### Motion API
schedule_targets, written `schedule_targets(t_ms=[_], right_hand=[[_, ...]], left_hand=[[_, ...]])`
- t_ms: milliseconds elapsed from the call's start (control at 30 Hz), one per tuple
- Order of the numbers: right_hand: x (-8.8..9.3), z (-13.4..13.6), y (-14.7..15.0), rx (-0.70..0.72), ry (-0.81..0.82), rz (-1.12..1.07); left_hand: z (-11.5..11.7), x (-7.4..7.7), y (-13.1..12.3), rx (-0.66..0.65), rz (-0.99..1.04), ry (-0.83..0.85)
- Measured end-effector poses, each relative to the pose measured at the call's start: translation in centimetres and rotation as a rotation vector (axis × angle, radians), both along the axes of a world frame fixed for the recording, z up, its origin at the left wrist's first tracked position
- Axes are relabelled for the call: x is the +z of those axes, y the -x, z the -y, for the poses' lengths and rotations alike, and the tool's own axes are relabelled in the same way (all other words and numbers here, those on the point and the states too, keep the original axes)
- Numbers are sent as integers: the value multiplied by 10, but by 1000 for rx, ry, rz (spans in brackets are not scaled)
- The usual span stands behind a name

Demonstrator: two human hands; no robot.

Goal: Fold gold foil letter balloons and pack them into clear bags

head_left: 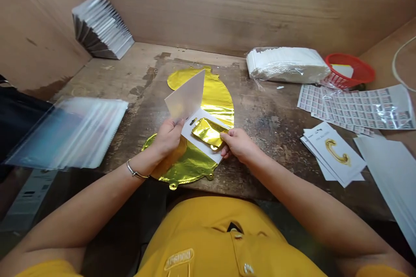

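My left hand [169, 136] pinches an open, folded white card [186, 95] near its fold; one flap stands up and the other lies lower, with a hanger slot cut in it. On the lower flap rests a small folded gold foil balloon [209, 132]. My right hand [238, 143] grips that foil packet and the card's edge, thumb on top. Beneath both hands, a large flat gold foil balloon [222, 99] with a curved outline spreads over the worn wooden table [256, 117], partly hidden by the card.
Clear plastic sleeves [74, 134] lie at left, and a stack of cards [100, 26] leans in the back corner. To the right are a bagged white stack [287, 65], a red basket [352, 69], sticker sheets [360, 106], printed balloon cards [336, 153] and white sheets [390, 173].
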State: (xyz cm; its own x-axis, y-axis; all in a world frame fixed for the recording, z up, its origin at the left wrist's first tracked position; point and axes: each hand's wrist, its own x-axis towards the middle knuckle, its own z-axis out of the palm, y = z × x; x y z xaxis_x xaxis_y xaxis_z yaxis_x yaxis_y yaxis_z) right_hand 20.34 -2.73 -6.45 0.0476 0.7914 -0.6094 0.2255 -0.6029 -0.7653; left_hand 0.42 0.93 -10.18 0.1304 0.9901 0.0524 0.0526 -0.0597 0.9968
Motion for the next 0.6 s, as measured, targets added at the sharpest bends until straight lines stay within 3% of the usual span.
schedule_targets(t_ms=[100, 167, 267, 333, 400, 467, 500, 600], right_hand=[[-5, -2, 5, 19, 5, 62], [-4, -1, 4, 27, -5, 81], [5, 0, -10, 216, -91, 180], [15, 3, -25, 334, -267, 480], [21, 9, -39, 283, -530, 848], [18, 15, -45, 233, -769, 1008], [13, 18, -45, 277, -836, 1002], [-8, 23, -39, 484, -805, 945]], left_hand=[[3, -5, 1, -62, -158, -71], [6, -5, 2, -181, -367, -180], [13, 4, 3, -406, -777, -363], [16, 12, 3, -511, -984, -418], [15, 19, 3, -575, -1084, -430], [10, 24, 1, -601, -1126, -439], [7, 25, -1, -590, -1144, -444], [-9, 29, -12, -483, -1198, -429]])
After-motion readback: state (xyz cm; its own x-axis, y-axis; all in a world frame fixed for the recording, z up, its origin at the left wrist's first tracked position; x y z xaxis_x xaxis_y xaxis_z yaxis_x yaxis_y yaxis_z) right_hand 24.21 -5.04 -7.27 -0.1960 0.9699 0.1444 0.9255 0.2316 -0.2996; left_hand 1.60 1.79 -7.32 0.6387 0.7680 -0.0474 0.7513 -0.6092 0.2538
